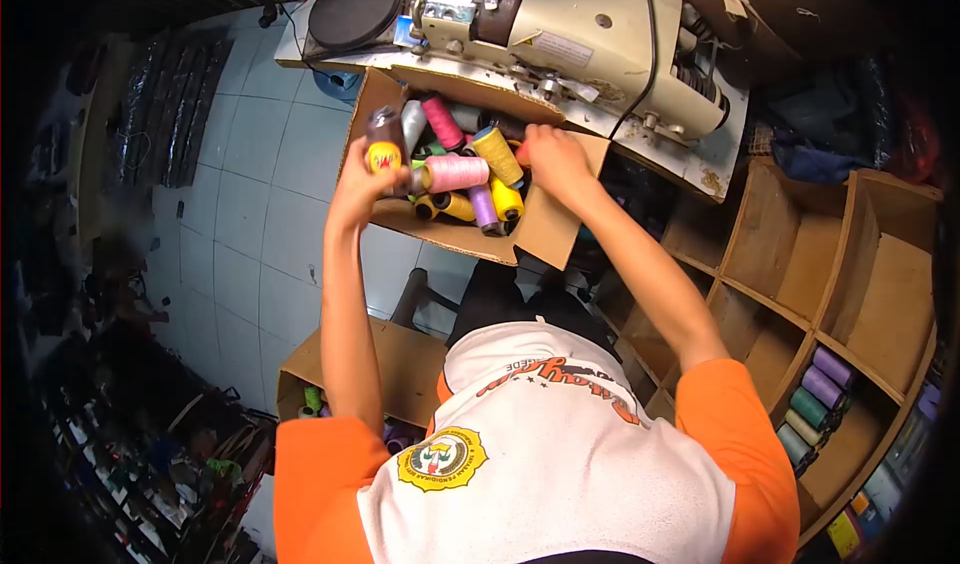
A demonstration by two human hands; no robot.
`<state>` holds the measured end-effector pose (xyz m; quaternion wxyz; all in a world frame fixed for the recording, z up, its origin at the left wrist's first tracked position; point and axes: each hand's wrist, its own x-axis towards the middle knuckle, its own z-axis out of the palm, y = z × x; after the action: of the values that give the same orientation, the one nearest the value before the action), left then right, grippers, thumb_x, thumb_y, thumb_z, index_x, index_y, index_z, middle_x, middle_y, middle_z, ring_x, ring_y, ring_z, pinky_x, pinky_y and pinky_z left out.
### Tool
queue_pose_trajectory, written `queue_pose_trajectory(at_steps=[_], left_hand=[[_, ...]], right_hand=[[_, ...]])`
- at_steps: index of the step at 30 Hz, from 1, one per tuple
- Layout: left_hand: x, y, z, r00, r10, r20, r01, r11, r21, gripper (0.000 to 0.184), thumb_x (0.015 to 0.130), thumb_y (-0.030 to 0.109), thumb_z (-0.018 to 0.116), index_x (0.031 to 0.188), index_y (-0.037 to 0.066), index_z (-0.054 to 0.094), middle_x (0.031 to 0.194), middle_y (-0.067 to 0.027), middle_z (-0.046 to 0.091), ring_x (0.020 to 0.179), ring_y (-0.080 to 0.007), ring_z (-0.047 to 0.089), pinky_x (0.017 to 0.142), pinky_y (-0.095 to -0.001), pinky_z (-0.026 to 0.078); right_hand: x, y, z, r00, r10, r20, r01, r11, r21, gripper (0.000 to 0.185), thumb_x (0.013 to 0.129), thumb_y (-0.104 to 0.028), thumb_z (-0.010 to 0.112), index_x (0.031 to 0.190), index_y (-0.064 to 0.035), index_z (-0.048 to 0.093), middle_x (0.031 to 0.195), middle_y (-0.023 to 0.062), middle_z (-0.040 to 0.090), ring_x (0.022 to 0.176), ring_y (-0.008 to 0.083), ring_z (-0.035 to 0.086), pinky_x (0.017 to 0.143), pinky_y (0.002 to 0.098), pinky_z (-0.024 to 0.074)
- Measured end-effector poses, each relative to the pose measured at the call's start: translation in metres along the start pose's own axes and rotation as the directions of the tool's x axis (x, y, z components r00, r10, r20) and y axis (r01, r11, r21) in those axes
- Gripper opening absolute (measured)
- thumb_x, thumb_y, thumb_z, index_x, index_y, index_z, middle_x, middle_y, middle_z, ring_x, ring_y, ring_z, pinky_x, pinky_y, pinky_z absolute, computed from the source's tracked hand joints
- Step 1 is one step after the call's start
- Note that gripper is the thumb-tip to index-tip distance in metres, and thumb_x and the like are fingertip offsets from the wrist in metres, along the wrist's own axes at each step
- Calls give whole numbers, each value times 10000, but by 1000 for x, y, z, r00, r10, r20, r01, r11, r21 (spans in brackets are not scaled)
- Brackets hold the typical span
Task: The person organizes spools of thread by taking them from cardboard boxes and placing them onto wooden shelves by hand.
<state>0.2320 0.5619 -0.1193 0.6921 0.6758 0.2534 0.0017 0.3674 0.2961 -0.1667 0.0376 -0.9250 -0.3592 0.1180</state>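
Note:
A cardboard box (562, 226) holds a jumble of thread spools. My left hand (358, 186) is closed around a dark spool with a yellow label (384, 156), lifted at the box's left side. My right hand (556, 164) has its fingers curled at the box's right side, with a bit of red-orange at the fingertips; what they grip is mostly hidden. Between the hands lie a light pink spool (457, 174), a mustard spool (497, 156), a magenta spool (442, 122), a purple spool (482, 207) and a yellow spool (507, 200).
Beyond the box stands a sewing machine (590, 34) on a table (710, 169). Wooden shelving (768, 299) at right holds purple and green spools (812, 404). A second cardboard box (400, 374) with spools is below my left arm. Dark piles line the left side.

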Motion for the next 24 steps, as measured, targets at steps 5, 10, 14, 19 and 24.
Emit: queue_pose_trajectory(at_steps=[5, 10, 14, 19, 24], left_hand=[[-75, -6, 28, 930, 201, 307, 75, 715, -695, 685, 642, 292, 809, 1210, 81, 490, 1297, -158, 468, 1238, -292, 448, 1031, -438, 385], [-108, -13, 76, 952, 237, 195, 66, 463, -884, 680, 616, 326, 829, 1188, 135, 514, 1421, -166, 332, 1305, -335, 359, 1057, -493, 341], [-120, -30, 55, 972, 194, 130, -6, 578, -816, 604, 601, 393, 818, 1084, 134, 562, 1414, -177, 335, 1292, -372, 367, 1056, -516, 332], [-144, -31, 19, 969, 207, 137, -28, 642, -766, 595, 586, 437, 811, 1034, 129, 569, 1401, -212, 346, 1289, -414, 370, 1060, -534, 314], [-161, -32, 8, 977, 203, 70, -77, 638, -766, 606, 582, 422, 814, 1034, 105, 565, 1404, -223, 343, 1291, -427, 363, 1058, -540, 318]], right_hand=[[-52, -27, -104, 957, 208, -201, -37, 775, 631, 534, 655, -171, 772, 1068, -7, 478, 994, 195, 578, 931, 358, 585, 795, 403, 480], [-84, -97, -85, 987, -30, -160, 152, 528, 835, 568, 644, -142, 792, 1087, -28, 455, 986, 173, 530, 990, 357, 563, 810, 401, 471], [-61, -77, -48, 941, -337, -38, 213, 498, 841, 435, 734, -129, 705, 1114, -54, 506, 1038, 153, 574, 968, 322, 588, 842, 372, 476], [39, -21, -23, 997, -52, 65, 32, 959, 282, 372, 813, -93, 537, 1181, -128, 577, 1130, 140, 589, 929, 334, 619, 814, 414, 503], [77, -1, 36, 933, -343, 106, 344, 939, 3, 265, 862, -116, 459, 1090, -107, 594, 1098, 125, 571, 910, 331, 641, 750, 434, 533]])
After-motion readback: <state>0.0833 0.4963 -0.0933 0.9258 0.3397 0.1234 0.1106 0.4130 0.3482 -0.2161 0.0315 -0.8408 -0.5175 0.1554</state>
